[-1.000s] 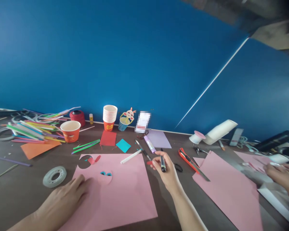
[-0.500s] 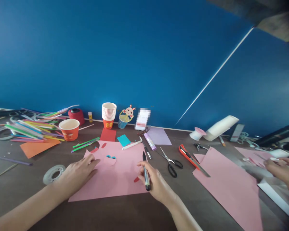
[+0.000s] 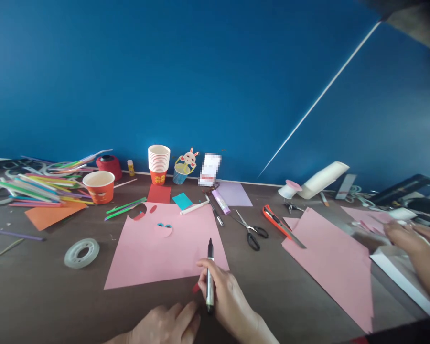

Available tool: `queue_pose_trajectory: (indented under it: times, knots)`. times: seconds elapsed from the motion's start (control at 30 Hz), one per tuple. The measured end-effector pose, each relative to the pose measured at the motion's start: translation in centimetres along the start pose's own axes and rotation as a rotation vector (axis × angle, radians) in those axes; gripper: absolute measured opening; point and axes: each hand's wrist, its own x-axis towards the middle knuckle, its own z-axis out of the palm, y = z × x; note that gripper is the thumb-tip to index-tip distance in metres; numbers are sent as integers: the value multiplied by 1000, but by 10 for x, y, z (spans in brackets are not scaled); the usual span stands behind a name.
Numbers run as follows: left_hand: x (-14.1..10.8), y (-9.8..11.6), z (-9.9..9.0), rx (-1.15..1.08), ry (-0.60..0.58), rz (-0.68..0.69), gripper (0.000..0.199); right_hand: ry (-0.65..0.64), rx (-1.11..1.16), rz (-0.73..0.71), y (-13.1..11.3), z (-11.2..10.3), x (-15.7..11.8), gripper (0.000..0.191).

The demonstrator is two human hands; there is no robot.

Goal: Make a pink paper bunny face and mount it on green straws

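Observation:
A black marker (image 3: 210, 282) stands tip-up in my right hand (image 3: 227, 294), its dark tip pointing away from me above the pink sheet (image 3: 165, 265). A small red paper piece (image 3: 196, 287) shows beside the fingers of that hand, just off the sheet's near edge; whether they hold it I cannot tell. My left hand (image 3: 166, 325) is low at the bottom edge, slightly blurred, fingers stretched toward my right hand, with nothing visible in them. On the sheet lies a pink cutout (image 3: 163, 231) with two blue-and-black eyes. Red scraps (image 3: 153, 209) lie near its notched far-left corner.
Left are a tape roll (image 3: 81, 253), an orange-red paper cup (image 3: 99, 187) and straws (image 3: 39, 188). Stacked cups (image 3: 159, 165) stand behind. Scissors (image 3: 251, 231), a utility knife (image 3: 281, 224) and more pink paper (image 3: 331, 267) lie right. Another person's hands (image 3: 410, 241) work far right.
My left hand has lifted off the pink sheet and moved right and toward me. My right hand has drawn nearer to me with the marker; the red piece shifted along with it.

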Motion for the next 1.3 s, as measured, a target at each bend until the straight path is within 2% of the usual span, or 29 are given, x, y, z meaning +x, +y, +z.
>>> queue_pose_trajectory:
  times: [0.1,0.23,0.33,0.37,0.43,0.5,0.6,0.7,0.8,0.93,1.0,1.07,1.2,1.3]
  knots:
    - [1,3,4,-12,22,-16,28,37,-2,-37,-3,1,-2,34]
    - [1,-15,-21,-109,-141,-113,20,72,-21,-73,-6,-6,7,35]
    - [-10,-39,-38,20,-167,-360,40,93,-67,-83,0,-9,16,36]
    - [-16,-47,-40,78,-181,-454,45,96,-77,-88,4,-9,18,36]
    - [-30,-58,-38,129,-238,-542,51,87,-101,-105,13,-10,19,36]
    - [-40,-60,-33,134,-273,-539,54,67,-124,-122,22,-13,15,35]
    - [-43,-51,-26,90,-259,-370,54,94,-169,-117,36,-23,3,32]
    - [-33,-35,-19,72,-207,-244,44,150,-232,-77,51,-34,-15,29]
    - [-20,-23,-3,128,-40,-140,31,225,-249,-30,67,-42,-33,28]
    - [-8,-12,21,216,254,-98,16,307,-220,52,75,-52,-46,28]
    - [-5,-7,27,237,343,-66,14,270,-219,64,65,-55,-40,28]
    - [-4,-4,31,259,369,-34,13,215,-199,52,45,-55,-25,28]
    - [-6,2,40,274,297,-1,15,48,24,-3,-2,-37,23,32]
    - [-8,2,35,201,270,5,14,-12,121,-39,-19,-19,64,38]
